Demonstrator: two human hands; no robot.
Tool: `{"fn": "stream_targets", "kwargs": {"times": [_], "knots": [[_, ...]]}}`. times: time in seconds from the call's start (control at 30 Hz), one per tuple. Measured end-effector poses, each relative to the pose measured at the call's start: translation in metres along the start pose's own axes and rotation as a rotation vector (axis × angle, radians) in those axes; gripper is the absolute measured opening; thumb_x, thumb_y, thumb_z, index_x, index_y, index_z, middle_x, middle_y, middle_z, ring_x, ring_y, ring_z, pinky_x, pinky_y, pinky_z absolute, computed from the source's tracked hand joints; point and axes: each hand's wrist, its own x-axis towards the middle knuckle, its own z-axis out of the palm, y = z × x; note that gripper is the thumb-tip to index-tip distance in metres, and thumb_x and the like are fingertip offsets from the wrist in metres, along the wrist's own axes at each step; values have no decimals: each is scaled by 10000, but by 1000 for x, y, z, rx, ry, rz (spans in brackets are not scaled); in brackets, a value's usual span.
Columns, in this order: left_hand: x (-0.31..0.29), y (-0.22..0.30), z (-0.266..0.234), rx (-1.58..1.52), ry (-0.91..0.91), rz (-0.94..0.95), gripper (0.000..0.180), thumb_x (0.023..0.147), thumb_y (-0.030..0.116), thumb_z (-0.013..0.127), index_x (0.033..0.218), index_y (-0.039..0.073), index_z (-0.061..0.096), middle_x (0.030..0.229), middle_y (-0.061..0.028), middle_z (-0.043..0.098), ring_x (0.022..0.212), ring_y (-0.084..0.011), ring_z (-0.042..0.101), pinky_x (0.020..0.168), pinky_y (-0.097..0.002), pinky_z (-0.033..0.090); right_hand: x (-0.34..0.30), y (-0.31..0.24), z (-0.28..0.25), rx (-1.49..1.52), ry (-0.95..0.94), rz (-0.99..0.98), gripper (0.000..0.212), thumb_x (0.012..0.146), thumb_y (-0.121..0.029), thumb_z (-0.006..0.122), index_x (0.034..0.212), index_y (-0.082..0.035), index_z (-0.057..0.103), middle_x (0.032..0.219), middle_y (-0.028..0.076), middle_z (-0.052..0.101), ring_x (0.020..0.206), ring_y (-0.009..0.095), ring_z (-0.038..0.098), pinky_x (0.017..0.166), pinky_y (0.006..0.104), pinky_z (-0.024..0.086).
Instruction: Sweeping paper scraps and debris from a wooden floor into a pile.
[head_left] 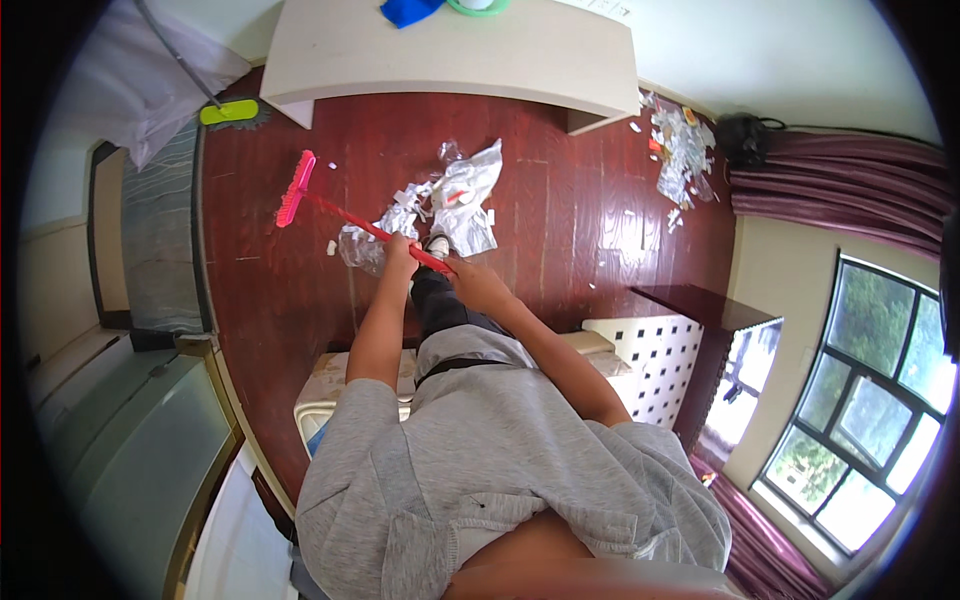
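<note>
Both my hands grip the red handle of a broom, which slants away to the left. My left hand is wrapped round the handle's middle, ahead of the other. Behind it, near the handle's end, my right hand is closed on the same stick. At the far end the pink broom head is by the dark red wooden floor; whether its bristles touch, I cannot tell. A pile of crumpled paper scraps and a white plastic bag lies in front of my feet, right of the broom head.
A pale desk stands ahead, with a blue cloth on it. Far left is a green mop head. More litter lies in the far right corner near a black bag. A dark-topped cabinet is at right.
</note>
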Motion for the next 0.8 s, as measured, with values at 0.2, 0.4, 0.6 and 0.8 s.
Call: {"fn": "stream_targets", "kwargs": {"times": [0.2,0.4,0.6,0.8], "knots": [[-8,-84,32,6,-169,10,82,762,35,422,712,80,374,565,-49,403,384,-164,396,352,-275,347,-42,13,-51,-7,88,301,285,815,-196,454,1047,-65,554,852,217,580,798,379,556,701,437,431],[-63,-177,61,521,-242,-304,93,805,100,392,843,36,335,560,-87,423,394,-207,431,404,-338,428,-129,12,-73,-32,264,467,313,813,-226,456,1065,-61,541,794,232,570,740,386,558,658,449,439],[-97,-189,64,650,-343,-557,89,800,94,412,720,66,384,531,-47,375,435,-176,410,463,-346,405,-158,-36,-83,-78,292,625,292,814,-200,444,1046,-42,528,674,261,551,633,402,556,584,491,430],[-116,-141,68,404,-337,-763,85,765,69,394,687,94,372,545,1,376,397,-104,351,455,-298,359,-153,-88,-106,-3,364,479,302,812,-156,451,1059,15,478,618,237,544,563,389,548,533,471,429]]}}
